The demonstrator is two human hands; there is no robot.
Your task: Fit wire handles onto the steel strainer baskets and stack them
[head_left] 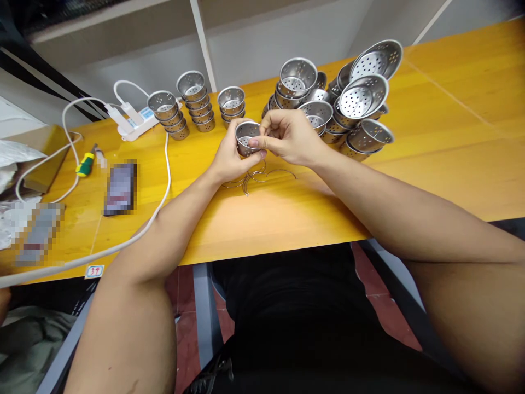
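Between the two hands sits a perforated metal cup point(247, 132), which the left hand point(232, 152) cradles by its wall while the right hand point(289, 135) brings thumb and forefinger narrowly together at the rim beside it, though whether they pinch anything is too small to tell. Good handling would seem to want the left grip steady but light, sparing the thin wall, and the right fingertips kept clear of the curved wires point(245, 187) just below the hands.
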